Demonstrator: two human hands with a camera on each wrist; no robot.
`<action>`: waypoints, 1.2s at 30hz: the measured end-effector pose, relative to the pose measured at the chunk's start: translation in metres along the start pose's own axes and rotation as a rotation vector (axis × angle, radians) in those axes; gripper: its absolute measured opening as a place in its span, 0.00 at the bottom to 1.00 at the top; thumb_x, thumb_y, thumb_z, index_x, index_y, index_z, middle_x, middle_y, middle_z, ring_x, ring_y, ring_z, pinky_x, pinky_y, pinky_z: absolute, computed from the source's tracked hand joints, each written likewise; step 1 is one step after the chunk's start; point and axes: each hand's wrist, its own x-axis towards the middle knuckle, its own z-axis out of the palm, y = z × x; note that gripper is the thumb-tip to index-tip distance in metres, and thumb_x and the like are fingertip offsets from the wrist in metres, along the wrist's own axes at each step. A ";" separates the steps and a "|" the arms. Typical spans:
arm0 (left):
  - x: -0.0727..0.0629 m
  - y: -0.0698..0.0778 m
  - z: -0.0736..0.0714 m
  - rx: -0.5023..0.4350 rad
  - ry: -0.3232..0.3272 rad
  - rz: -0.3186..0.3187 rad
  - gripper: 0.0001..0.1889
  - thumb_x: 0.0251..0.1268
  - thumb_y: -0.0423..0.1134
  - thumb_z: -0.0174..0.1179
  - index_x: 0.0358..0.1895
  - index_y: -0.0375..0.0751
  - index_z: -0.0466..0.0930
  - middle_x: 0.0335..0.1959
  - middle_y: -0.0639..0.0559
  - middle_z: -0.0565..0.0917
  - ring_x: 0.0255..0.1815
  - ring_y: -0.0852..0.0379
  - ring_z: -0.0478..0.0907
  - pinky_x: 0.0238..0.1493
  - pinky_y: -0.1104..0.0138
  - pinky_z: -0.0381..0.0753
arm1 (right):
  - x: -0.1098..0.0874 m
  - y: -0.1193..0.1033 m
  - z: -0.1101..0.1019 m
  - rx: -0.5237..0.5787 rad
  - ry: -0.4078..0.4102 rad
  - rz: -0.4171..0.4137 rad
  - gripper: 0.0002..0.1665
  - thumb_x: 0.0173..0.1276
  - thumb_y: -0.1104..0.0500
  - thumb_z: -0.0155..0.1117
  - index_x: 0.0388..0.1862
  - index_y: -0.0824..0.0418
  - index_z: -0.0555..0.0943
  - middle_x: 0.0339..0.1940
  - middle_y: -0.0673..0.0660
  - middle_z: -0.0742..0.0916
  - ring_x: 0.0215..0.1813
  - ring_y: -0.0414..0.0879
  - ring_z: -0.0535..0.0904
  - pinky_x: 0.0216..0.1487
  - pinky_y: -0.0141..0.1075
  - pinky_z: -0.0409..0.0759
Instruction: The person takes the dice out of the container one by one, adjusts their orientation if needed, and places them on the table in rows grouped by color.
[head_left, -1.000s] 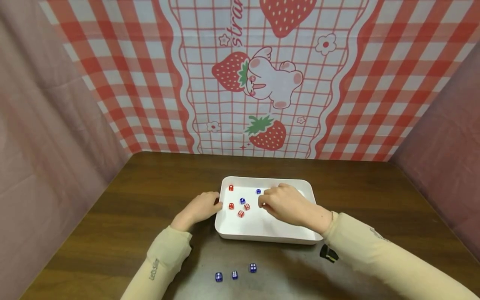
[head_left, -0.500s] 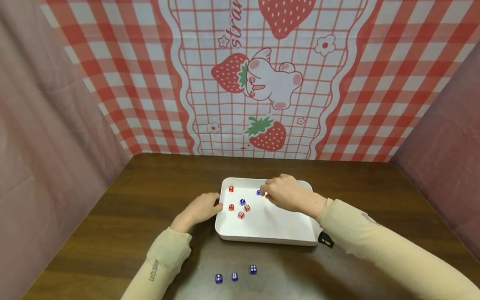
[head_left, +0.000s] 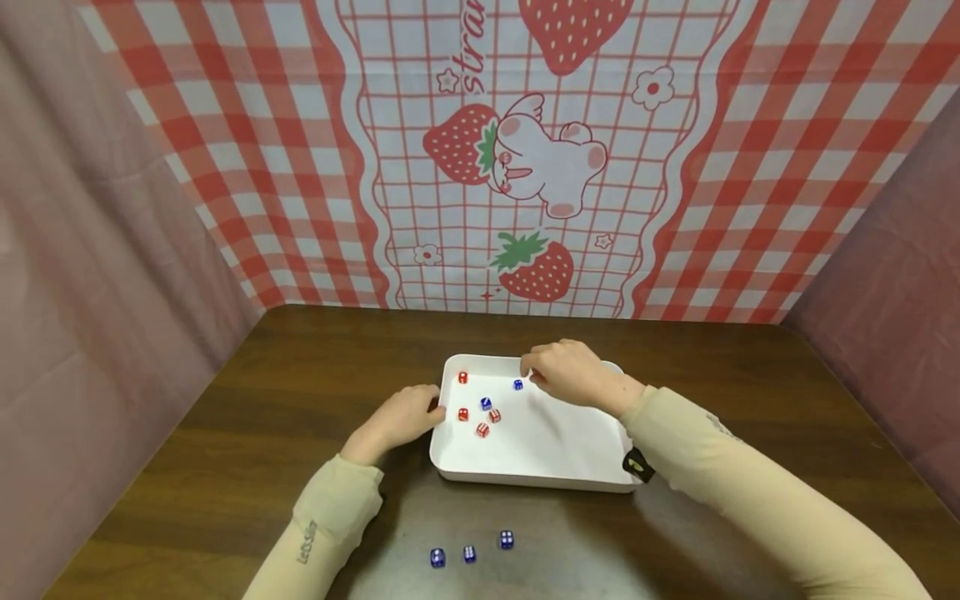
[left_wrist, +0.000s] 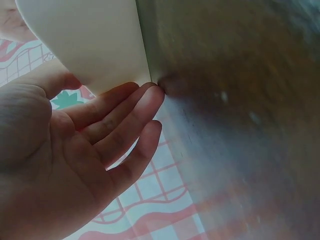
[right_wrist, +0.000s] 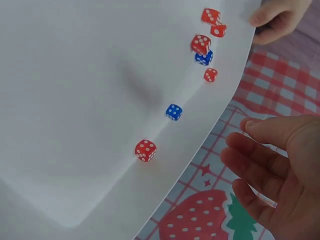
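The white tray is standing near the centre of the head frame's lower half, resting on the table. In the right wrist frame it is containing seven dice: five red, two blue.

Contents, head frame, all lying on the tray floor in its left half:
- Red die A is lying near the upper left corner.
- Red die B is lying below A, near the left wall.
- Red die C is lying just beside blue die D.
- Red die E is lying lowest of the group.
- Blue die F is lying near the top wall.

Red die G is showing at lower centre of the right wrist frame, near the tray wall.

Outside the tray, blue die H, blue die I and blue die J are lying on the table at the lower centre of the head frame.

The left hand is touching the tray's left end; its fingers are staying relaxed against the outer wall, without clasping.

The right hand is hovering over the tray's top rim; its thumb and fingers are parting in a loose curve, holding nothing. In the right wrist frame it is showing apart from the dice.
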 end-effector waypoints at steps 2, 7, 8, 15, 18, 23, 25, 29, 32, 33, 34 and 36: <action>0.000 0.000 0.000 0.002 -0.002 -0.003 0.08 0.60 0.39 0.54 0.26 0.41 0.72 0.22 0.52 0.72 0.26 0.56 0.67 0.32 0.63 0.68 | 0.002 0.002 0.001 0.032 -0.014 0.024 0.06 0.59 0.62 0.62 0.35 0.55 0.83 0.32 0.50 0.86 0.30 0.42 0.78 0.36 0.39 0.76; 0.000 0.000 0.000 0.004 -0.001 -0.004 0.08 0.60 0.39 0.54 0.27 0.41 0.73 0.22 0.52 0.72 0.26 0.56 0.68 0.32 0.63 0.68 | 0.006 0.008 0.005 0.067 -0.049 0.046 0.07 0.59 0.62 0.61 0.36 0.55 0.83 0.34 0.50 0.85 0.30 0.42 0.77 0.37 0.39 0.76; 0.000 0.000 0.000 0.002 0.000 -0.005 0.07 0.60 0.39 0.54 0.27 0.41 0.73 0.23 0.52 0.73 0.26 0.56 0.68 0.32 0.63 0.68 | 0.007 0.009 0.006 0.072 -0.054 0.047 0.07 0.59 0.62 0.61 0.36 0.55 0.83 0.34 0.50 0.85 0.30 0.42 0.77 0.37 0.39 0.76; -0.001 0.000 0.001 -0.004 0.011 -0.001 0.07 0.59 0.39 0.55 0.28 0.39 0.74 0.24 0.51 0.74 0.27 0.55 0.68 0.33 0.62 0.69 | 0.015 0.015 0.015 0.125 -0.115 0.054 0.09 0.61 0.62 0.59 0.39 0.56 0.83 0.37 0.51 0.85 0.33 0.41 0.77 0.39 0.38 0.76; -0.001 0.000 0.001 -0.008 0.012 -0.001 0.06 0.59 0.39 0.55 0.29 0.39 0.74 0.24 0.51 0.74 0.27 0.55 0.68 0.33 0.62 0.70 | 0.016 0.015 0.020 0.135 -0.134 0.058 0.09 0.61 0.63 0.58 0.39 0.55 0.83 0.37 0.51 0.85 0.35 0.42 0.78 0.40 0.39 0.76; -0.001 0.000 0.001 -0.009 0.011 -0.004 0.06 0.60 0.39 0.55 0.30 0.39 0.74 0.25 0.51 0.75 0.27 0.55 0.69 0.34 0.61 0.70 | 0.018 0.015 0.026 0.137 -0.147 0.057 0.10 0.60 0.65 0.57 0.38 0.56 0.83 0.38 0.51 0.85 0.38 0.44 0.79 0.42 0.40 0.76; -0.001 0.000 0.001 -0.008 0.011 -0.005 0.06 0.60 0.39 0.55 0.30 0.39 0.75 0.25 0.50 0.75 0.27 0.55 0.69 0.34 0.61 0.70 | 0.019 0.015 0.028 0.133 -0.155 0.061 0.10 0.60 0.64 0.57 0.39 0.55 0.83 0.39 0.51 0.85 0.39 0.45 0.80 0.42 0.40 0.76; -0.001 -0.001 0.001 -0.009 0.012 -0.002 0.06 0.60 0.39 0.54 0.30 0.39 0.74 0.25 0.51 0.75 0.28 0.55 0.69 0.34 0.61 0.70 | 0.020 0.014 0.032 0.127 -0.188 0.079 0.10 0.61 0.63 0.58 0.40 0.55 0.83 0.40 0.52 0.85 0.40 0.45 0.80 0.43 0.41 0.76; -0.001 0.000 0.001 -0.012 0.011 0.003 0.07 0.60 0.39 0.54 0.29 0.39 0.74 0.25 0.51 0.75 0.27 0.55 0.69 0.34 0.61 0.70 | 0.020 0.014 0.034 0.114 -0.216 0.077 0.11 0.62 0.62 0.59 0.42 0.55 0.82 0.41 0.53 0.84 0.42 0.47 0.80 0.45 0.42 0.76; -0.001 0.000 0.001 -0.013 0.011 0.004 0.06 0.60 0.39 0.54 0.29 0.39 0.74 0.25 0.51 0.75 0.28 0.55 0.69 0.34 0.61 0.70 | 0.020 0.013 0.035 0.111 -0.224 0.076 0.11 0.62 0.61 0.59 0.43 0.55 0.82 0.42 0.54 0.84 0.43 0.48 0.80 0.45 0.42 0.76; -0.001 0.000 0.001 -0.014 0.009 0.004 0.06 0.60 0.39 0.54 0.30 0.39 0.74 0.25 0.51 0.75 0.28 0.55 0.69 0.34 0.61 0.70 | 0.020 0.013 0.035 0.108 -0.230 0.074 0.11 0.62 0.61 0.59 0.44 0.55 0.82 0.42 0.54 0.83 0.45 0.48 0.80 0.46 0.42 0.76; -0.002 0.000 0.001 -0.013 0.006 0.000 0.06 0.60 0.39 0.54 0.30 0.39 0.75 0.26 0.51 0.75 0.28 0.56 0.69 0.34 0.61 0.70 | 0.020 0.013 0.036 0.103 -0.231 0.065 0.11 0.62 0.61 0.59 0.44 0.56 0.81 0.44 0.55 0.83 0.47 0.50 0.79 0.47 0.43 0.76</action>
